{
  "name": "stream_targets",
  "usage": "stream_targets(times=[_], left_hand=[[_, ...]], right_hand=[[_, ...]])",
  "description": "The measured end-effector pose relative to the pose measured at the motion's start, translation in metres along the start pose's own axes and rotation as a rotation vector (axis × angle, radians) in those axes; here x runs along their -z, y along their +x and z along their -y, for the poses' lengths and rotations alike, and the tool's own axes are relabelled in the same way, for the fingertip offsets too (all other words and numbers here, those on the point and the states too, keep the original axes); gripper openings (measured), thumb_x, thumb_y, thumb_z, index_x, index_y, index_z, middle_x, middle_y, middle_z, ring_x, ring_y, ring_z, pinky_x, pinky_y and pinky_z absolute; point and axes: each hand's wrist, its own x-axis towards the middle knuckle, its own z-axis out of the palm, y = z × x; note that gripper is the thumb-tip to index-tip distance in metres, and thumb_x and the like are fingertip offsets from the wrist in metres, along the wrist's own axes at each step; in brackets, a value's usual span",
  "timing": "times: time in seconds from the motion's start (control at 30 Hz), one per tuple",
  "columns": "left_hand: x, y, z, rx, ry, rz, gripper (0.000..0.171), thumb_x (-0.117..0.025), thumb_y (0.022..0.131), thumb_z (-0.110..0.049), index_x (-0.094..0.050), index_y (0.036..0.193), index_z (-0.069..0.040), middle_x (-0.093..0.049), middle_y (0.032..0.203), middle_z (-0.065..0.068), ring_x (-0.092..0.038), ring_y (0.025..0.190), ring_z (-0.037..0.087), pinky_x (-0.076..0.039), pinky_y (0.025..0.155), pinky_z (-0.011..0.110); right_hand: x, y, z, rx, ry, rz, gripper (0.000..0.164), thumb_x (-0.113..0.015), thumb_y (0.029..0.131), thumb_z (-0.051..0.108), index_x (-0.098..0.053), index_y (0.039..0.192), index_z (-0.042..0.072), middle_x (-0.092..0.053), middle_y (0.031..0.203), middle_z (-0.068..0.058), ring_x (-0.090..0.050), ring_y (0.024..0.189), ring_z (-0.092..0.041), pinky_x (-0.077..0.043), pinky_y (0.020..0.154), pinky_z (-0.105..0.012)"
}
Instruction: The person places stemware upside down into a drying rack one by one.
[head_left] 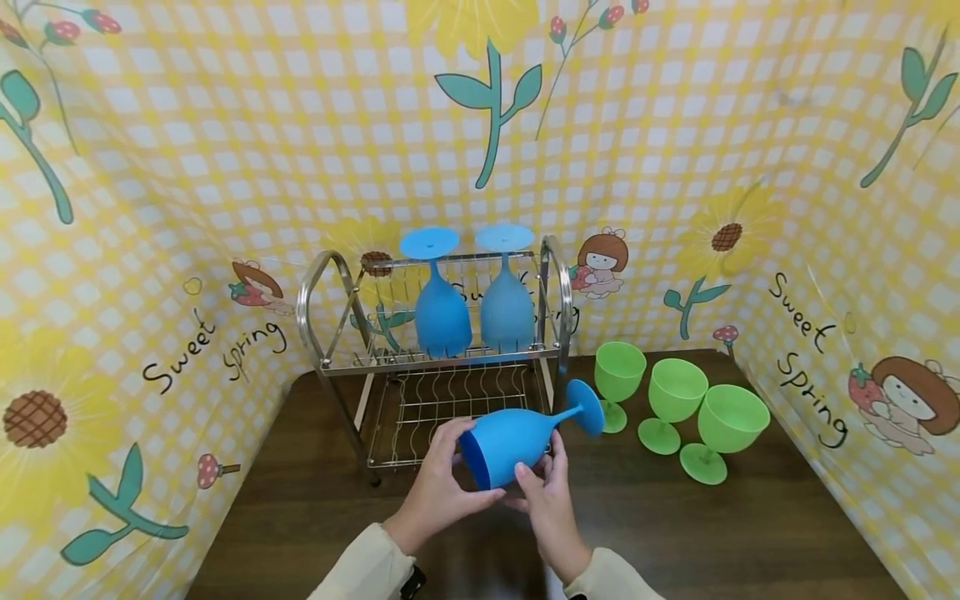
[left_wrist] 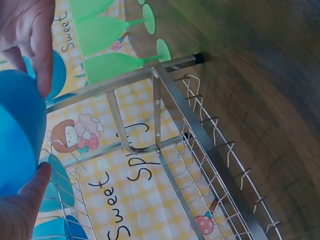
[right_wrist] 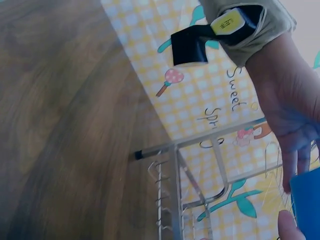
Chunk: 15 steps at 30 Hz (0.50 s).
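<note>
In the head view, a blue plastic goblet (head_left: pixel 510 446) lies tilted on its side between both hands, above the table in front of the rack. Its mouth faces left and its round foot points up to the right. The left hand (head_left: pixel 441 483) grips the bowl near the rim, with the thumb underneath. With its thumb on the near side of the bowl, the right hand (head_left: pixel 551 504) holds the goblet near the stem; some fingers are hidden behind it. The left wrist view shows the goblet's blue bowl (left_wrist: pixel 20 130) close up, between fingers and a thumb.
A two-tier metal dish rack (head_left: pixel 442 365) stands behind the hands. On its upper tier, a blue goblet (head_left: pixel 442 317) and a paler blue goblet (head_left: pixel 507 312) stand upside down. Several green goblets, including a front one (head_left: pixel 733 421), stand upright at right. Patterned cloth (head_left: pixel 675 125) surrounds the table.
</note>
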Motion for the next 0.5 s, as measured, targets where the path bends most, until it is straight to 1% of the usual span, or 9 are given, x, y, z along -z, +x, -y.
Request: stream_targets(times=[0.13,0.23,0.3,0.37,0.43,0.5], left_hand=[[-0.003,-0.002,0.0,-0.059,0.001,-0.017,0.085,-0.088,0.063,-0.007,-0.036,0.131,-0.002,-0.037,0.134,0.023,-0.047,0.114,0.04,-0.052,0.083,0.051],[-0.006,-0.005,0.001,-0.117,0.008,-0.02,0.086,-0.088,0.062,-0.006,-0.034,0.129,-0.002,-0.035,0.135,0.024,-0.046,0.113,0.04,-0.052,0.081,0.046],[-0.008,-0.007,0.001,-0.144,0.009,-0.011,0.087,-0.088,0.062,-0.005,-0.033,0.129,-0.002,-0.034,0.135,0.025,-0.046,0.114,0.04,-0.053,0.081,0.045],[-0.01,-0.008,0.001,-0.154,0.002,0.005,0.087,-0.088,0.062,-0.004,-0.031,0.128,-0.002,-0.032,0.135,0.025,-0.046,0.114,0.041,-0.053,0.082,0.045],[-0.011,-0.009,0.001,-0.147,-0.001,0.019,0.088,-0.088,0.062,-0.004,-0.03,0.128,-0.002,-0.032,0.136,0.025,-0.046,0.115,0.041,-0.052,0.084,0.046],[-0.012,-0.009,0.0,-0.135,0.001,0.019,0.088,-0.088,0.062,-0.003,-0.03,0.128,-0.003,-0.032,0.136,0.025,-0.046,0.116,0.041,-0.051,0.086,0.048]], right_hand=[[-0.008,0.001,0.002,0.042,0.043,-0.021,0.091,-0.059,0.094,0.025,0.011,0.15,0.01,-0.004,0.151,-0.032,-0.033,0.125,-0.058,-0.047,0.084,-0.059],[-0.011,0.002,0.005,0.078,0.035,-0.047,0.094,-0.062,0.093,0.029,0.011,0.15,0.012,-0.004,0.152,-0.028,-0.03,0.128,-0.055,-0.042,0.09,-0.061],[-0.012,0.003,0.006,0.098,0.03,-0.064,0.096,-0.065,0.091,0.027,0.009,0.15,0.012,-0.005,0.152,-0.026,-0.028,0.129,-0.053,-0.039,0.094,-0.061],[-0.012,0.004,0.007,0.114,0.026,-0.083,0.098,-0.068,0.088,0.024,0.006,0.151,0.012,-0.006,0.152,-0.025,-0.027,0.13,-0.051,-0.038,0.096,-0.061],[-0.011,0.006,0.008,0.121,0.021,-0.094,0.1,-0.071,0.086,0.019,0.004,0.151,0.013,-0.008,0.151,-0.025,-0.027,0.129,-0.05,-0.037,0.097,-0.061],[-0.01,0.007,0.008,0.123,0.019,-0.101,0.101,-0.073,0.084,0.014,0.003,0.152,0.014,-0.009,0.151,-0.024,-0.028,0.128,-0.05,-0.038,0.098,-0.061]])
